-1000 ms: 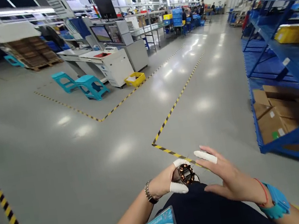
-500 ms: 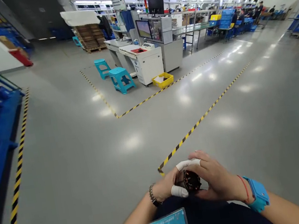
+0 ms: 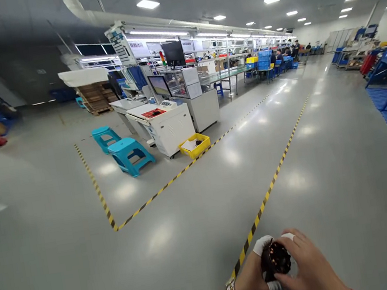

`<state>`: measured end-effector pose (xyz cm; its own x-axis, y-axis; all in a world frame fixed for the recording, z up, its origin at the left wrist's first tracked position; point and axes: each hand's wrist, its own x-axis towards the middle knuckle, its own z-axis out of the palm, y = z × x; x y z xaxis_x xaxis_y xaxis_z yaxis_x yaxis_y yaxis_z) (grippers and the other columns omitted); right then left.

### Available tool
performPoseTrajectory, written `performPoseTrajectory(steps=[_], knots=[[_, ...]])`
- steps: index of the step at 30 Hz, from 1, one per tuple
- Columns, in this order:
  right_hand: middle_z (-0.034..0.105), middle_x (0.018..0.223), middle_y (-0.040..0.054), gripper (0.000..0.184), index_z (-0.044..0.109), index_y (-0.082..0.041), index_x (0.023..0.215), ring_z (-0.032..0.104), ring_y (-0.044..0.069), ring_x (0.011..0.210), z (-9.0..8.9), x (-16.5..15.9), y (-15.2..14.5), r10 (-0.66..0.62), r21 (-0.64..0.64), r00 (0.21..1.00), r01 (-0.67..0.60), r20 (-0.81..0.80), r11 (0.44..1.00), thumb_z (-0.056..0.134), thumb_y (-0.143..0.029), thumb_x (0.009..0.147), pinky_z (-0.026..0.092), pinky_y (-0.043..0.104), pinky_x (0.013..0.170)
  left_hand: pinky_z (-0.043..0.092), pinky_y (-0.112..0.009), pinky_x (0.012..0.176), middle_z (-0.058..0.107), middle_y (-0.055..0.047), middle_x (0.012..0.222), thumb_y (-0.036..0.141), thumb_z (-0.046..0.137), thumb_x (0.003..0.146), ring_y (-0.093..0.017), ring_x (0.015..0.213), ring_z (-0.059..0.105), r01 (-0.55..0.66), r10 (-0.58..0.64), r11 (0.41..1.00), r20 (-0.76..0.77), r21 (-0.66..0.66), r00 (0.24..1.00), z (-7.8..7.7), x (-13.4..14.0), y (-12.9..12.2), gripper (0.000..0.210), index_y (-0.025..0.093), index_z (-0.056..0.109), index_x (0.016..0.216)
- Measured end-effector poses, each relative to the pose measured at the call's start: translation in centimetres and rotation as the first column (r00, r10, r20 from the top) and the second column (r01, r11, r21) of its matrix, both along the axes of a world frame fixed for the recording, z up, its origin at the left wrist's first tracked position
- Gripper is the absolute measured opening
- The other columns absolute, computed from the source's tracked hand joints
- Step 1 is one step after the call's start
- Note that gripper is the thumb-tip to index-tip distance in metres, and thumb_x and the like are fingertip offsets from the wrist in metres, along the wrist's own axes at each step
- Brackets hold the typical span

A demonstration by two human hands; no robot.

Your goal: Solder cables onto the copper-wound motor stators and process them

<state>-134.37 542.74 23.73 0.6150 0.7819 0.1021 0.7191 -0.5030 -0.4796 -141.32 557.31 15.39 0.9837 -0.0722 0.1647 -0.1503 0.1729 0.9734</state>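
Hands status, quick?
Left hand: closed, holding the dark coil.
Right hand: curled, thumb and fingers on the same coil; how firmly can't be told.

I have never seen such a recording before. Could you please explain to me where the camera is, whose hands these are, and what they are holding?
Gladly. No robot is working here, only a person, whose left hand and right hand appear low in the picture, with white finger covers. The camera is worn on the head, looking forward and down. Both hands hold a dark round part with copper-coloured spots. Ahead lies a grey floor marked with yellow-and-black tape. On it stand turquoise stools, a yellow crate with items inside, and a white workstation.
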Motion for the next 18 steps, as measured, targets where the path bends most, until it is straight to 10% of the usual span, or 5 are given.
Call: performPoseTrajectory(steps=[6,12,18], knots=[[0.060,0.094,0.0103,0.033,0.059,-0.015,0.092,0.049,0.029,0.103,3.6,20.0,6.7,0.126,-0.087,0.990,-0.131,-0.061,0.988,0.064,-0.025,0.061,0.042,0.043,0.089,0.034,-0.042,0.097,0.046,-0.014,0.116,0.024,0.074,0.053,-0.030,0.109,0.045,-0.268,0.271,0.962,-0.085,0.045,0.959,1.7,18.9,4.0,0.076,0.018,0.034,0.117],[0.046,0.128,0.0156,0.068,0.042,-0.013,0.126,0.033,0.031,0.125,6.6,37.8,15.0,0.425,-0.047,0.896,-0.422,0.131,0.905,0.054,-0.054,0.073,0.036,0.047,0.099,0.030,-0.043,0.100,0.043,-0.012,0.119,0.037,0.078,0.051,-0.030,0.113,0.042,-0.529,0.522,0.848,-0.226,0.037,0.822,4.1,30.6,13.9,0.083,0.021,0.030,0.116],[0.051,0.124,0.0098,0.048,0.051,-0.021,0.118,0.038,0.028,0.123,-0.5,63.0,22.2,0.194,0.014,0.947,-0.204,0.255,0.979,0.049,-0.048,0.078,0.043,0.046,0.095,0.027,-0.038,0.101,0.047,-0.009,0.116,0.023,0.074,0.056,-0.025,0.112,0.043,-0.653,0.676,0.734,-0.298,0.185,0.675,2.2,44.4,28.1,0.069,0.020,0.036,0.114]])
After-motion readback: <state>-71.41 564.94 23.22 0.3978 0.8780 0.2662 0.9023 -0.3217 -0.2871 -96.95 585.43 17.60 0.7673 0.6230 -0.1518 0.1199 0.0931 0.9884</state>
